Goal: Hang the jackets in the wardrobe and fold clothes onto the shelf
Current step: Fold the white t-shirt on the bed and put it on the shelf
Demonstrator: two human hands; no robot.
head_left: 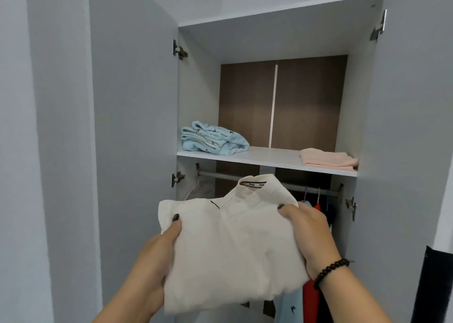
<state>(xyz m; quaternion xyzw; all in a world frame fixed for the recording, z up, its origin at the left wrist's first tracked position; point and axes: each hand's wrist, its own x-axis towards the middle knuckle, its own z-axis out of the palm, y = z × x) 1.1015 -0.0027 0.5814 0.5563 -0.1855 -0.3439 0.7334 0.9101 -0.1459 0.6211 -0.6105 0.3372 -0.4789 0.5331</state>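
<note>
Now both hands, L (159, 246) & R (306, 229), grip folded white shirt (232, 244) below shelf (267, 161).

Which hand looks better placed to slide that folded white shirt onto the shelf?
Neither alone, probably: the left hand and right hand each grip one side of the folded white shirt. The bare middle of the white shelf lies straight ahead, between the folded light-blue garment and folded pink cloth.

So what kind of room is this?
Probably a bedroom at home, at an open wardrobe. Folded clothes sit on its shelf, garments hang on the rail below, and both hands hold a folded white shirt.
</note>
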